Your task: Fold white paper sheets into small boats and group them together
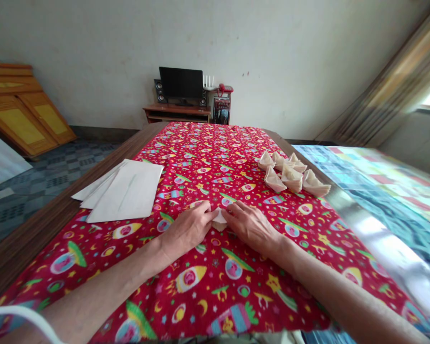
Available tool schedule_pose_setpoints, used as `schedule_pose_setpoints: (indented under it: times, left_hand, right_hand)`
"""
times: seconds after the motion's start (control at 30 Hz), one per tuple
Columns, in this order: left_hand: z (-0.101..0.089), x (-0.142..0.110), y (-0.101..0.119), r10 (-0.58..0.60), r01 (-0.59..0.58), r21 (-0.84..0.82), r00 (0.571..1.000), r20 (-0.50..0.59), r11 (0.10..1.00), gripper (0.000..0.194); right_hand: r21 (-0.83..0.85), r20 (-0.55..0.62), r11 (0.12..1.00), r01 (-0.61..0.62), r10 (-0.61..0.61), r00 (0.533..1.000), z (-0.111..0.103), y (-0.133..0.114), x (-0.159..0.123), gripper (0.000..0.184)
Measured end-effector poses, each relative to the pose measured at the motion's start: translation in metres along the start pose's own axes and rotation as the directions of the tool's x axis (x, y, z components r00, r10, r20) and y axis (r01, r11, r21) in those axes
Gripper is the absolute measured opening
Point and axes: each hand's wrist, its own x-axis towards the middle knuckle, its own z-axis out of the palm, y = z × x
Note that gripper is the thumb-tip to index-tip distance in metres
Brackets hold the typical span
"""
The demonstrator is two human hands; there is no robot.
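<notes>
A small folded piece of pale paper (220,218) sits between my two hands, low over the red patterned cloth (215,162). My left hand (194,222) pinches its left side with thumb and fingers. On the opposite side my right hand (251,223) grips the paper, its fingers closed and bent. The lower part of the paper shows; my fingers cover its sides. To the left lies a fanned stack of white paper sheets (129,191). Several folded paper boat shapes (292,176) stand grouped to the right, some nested in one another.
The cloth covers a dark wooden table (25,241). A white cable (25,313) curves in at the lower left. Beyond the table are a monitor (181,84) on a small desk and a red telephone (225,89). A bed (390,191) adjoins on the right.
</notes>
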Motion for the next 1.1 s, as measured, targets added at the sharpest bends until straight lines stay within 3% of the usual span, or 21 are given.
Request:
schedule_pose_setpoints:
  times: [0.3, 0.47, 0.63, 0.97, 1.1]
  left_hand:
    - [-0.006, -0.004, 0.000, 0.103, -0.116, 0.210, 0.992, 0.073, 0.971, 0.023]
    - [-0.010, -0.008, -0.005, 0.171, -0.198, 0.228, 0.976, 0.132, 0.953, 0.026]
    - [-0.018, -0.014, -0.003, 0.159, -0.198, 0.216, 0.970, 0.185, 0.956, 0.027]
    - [-0.024, -0.019, -0.002, 0.220, -0.259, 0.253, 0.960, 0.172, 0.932, 0.037]
    - [-0.023, -0.020, -0.001, 0.204, -0.247, 0.275, 0.963, 0.175, 0.929, 0.032]
  right_hand:
    - [0.038, -0.060, 0.995, 0.097, -0.095, 0.994, 0.002, 0.010, -0.008, 0.024]
    - [0.046, -0.066, 0.995, 0.088, -0.085, 0.994, 0.002, 0.011, -0.010, 0.028]
    - [0.043, -0.054, 0.996, 0.075, -0.072, 0.996, 0.003, 0.010, -0.010, 0.030]
    - [0.084, -0.003, 0.994, 0.071, -0.071, 0.997, -0.001, 0.014, -0.022, 0.038]
    - [0.116, 0.026, 0.992, 0.052, -0.056, 0.998, -0.003, 0.016, -0.024, 0.039]
